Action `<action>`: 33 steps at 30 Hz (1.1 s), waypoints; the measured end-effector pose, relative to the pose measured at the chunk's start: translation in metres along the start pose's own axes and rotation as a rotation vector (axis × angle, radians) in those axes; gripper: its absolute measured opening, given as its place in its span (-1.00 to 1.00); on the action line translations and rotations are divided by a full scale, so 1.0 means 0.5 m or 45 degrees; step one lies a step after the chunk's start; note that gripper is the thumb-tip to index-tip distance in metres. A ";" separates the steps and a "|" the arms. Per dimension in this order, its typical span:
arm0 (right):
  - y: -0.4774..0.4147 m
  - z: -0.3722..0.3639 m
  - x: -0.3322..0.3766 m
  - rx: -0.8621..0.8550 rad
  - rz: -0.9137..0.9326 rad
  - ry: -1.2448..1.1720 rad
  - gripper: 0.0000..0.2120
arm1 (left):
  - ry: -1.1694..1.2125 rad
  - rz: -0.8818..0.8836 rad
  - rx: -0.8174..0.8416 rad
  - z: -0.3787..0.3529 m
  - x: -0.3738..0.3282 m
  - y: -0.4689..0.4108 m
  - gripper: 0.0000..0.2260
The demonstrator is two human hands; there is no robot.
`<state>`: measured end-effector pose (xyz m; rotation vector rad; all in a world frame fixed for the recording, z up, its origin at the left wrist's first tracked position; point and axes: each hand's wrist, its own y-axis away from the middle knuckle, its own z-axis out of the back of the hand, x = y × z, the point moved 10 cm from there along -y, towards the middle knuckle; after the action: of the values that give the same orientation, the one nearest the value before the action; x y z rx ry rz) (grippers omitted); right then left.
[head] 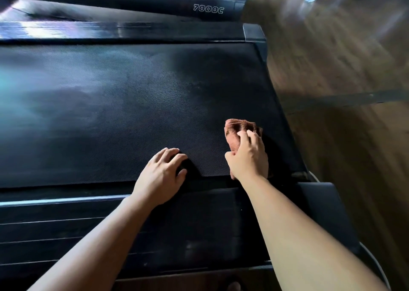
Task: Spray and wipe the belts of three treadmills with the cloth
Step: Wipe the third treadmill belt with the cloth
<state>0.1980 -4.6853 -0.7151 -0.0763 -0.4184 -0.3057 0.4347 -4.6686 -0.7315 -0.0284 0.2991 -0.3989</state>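
**Cloth bunched under the right hand on the belt**

The right hand (247, 158) grips the reddish-brown cloth (238, 127) with its fingers curled over it. The bunched fabric pokes out ahead of the fingertips and presses on the black treadmill belt (110, 102). Just left of those fingers the left hand (161, 173) rests on the belt, fingers loosely bent and holding nothing. Beyond both sets of fingertips the belt shows a pale haze, possibly spray.

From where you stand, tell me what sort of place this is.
Likely a gym: the black treadmill belt in front, a second treadmill marked 7000C beside it, and wood-look floor. The right hand grips a cloth on the belt.
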 end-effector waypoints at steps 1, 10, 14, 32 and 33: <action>-0.002 0.002 0.003 -0.012 0.009 -0.007 -0.41 | -0.001 -0.001 -0.001 0.001 0.000 0.000 -0.62; 0.002 -0.016 -0.006 -0.067 0.126 -0.031 -0.39 | 0.024 0.027 0.033 -0.011 0.008 0.002 -0.60; 0.000 -0.017 0.000 -0.110 0.136 -0.029 -0.48 | 0.024 0.044 0.037 -0.005 0.004 0.003 -0.59; 0.041 -0.049 0.205 -0.002 0.314 -0.093 -0.52 | 0.216 0.127 -0.105 0.124 0.144 0.058 -0.70; 0.044 -0.057 0.234 0.023 0.344 -0.105 -0.51 | 0.212 0.150 -0.117 0.136 0.167 0.068 -0.69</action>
<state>0.3177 -4.7003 -0.6931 -0.1265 -0.4868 -0.0327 0.5406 -4.6718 -0.6931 -0.0675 0.4812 -0.2708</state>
